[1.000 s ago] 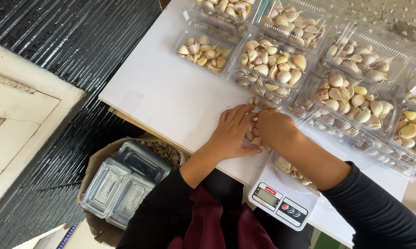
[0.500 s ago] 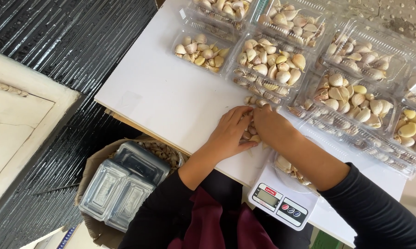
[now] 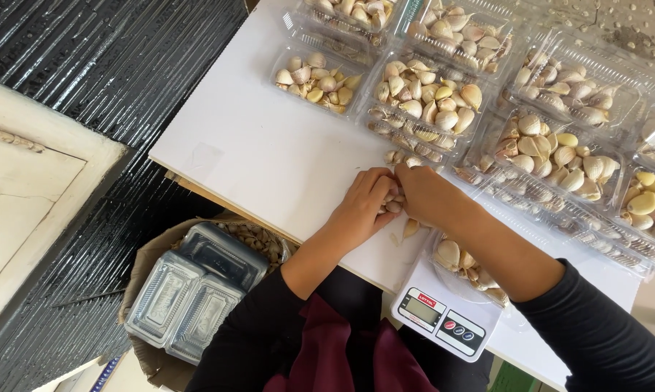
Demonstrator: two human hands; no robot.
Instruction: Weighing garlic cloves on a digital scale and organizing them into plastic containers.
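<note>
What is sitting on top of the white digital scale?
On the scale sits a clear container of garlic cloves. The right forearm crosses over it, covering its far part, so how full it is cannot be seen.

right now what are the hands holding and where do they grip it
Both the left hand and the right hand pinch a small cluster of garlic cloves between their fingertips; the exact grip point is hidden.

Clear glossy plastic trays point(image 3: 443, 94); smooth matt white table point(image 3: 269, 156); papery garlic point(image 3: 316, 80).
</note>
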